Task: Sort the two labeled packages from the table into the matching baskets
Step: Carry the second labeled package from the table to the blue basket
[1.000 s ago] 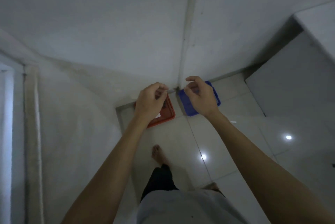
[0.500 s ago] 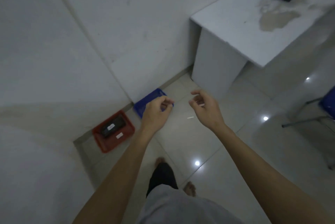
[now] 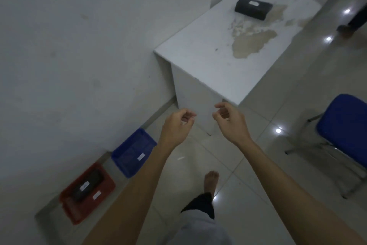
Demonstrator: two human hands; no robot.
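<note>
Head view, read from the left: a red basket (image 3: 87, 193) sits on the floor against the wall with one dark labeled package (image 3: 87, 185) already lying inside it, and just beside it to the right a blue basket (image 3: 133, 152) holds nothing that shows except a small white tag. Past the baskets the left hand (image 3: 175, 125) hangs in the air with its fingers loosely curled toward the thumb and nothing between them; close by, not touching it, the right hand (image 3: 230, 121) has the same half-closed curl and is also empty. Both forearms reach forward from the bottom of the frame, wrists level, palms turned partly inward, stopping short of the near corner of the white surface (image 3: 208, 62). Toward the far end of that surface, well apart from both hands, lies the second package (image 3: 253, 7), a dark box with a pale label on top. The step in hand looks like the walk over to fetch it, so roughly half the sort seems done. To do it well, the person would step right up to the surface, open the fingers wide before reaching, grip the box by its long sides, and read the label against the basket tags before dropping it. At far right stands a blue chair (image 3: 343, 123), worth skirting.
</note>
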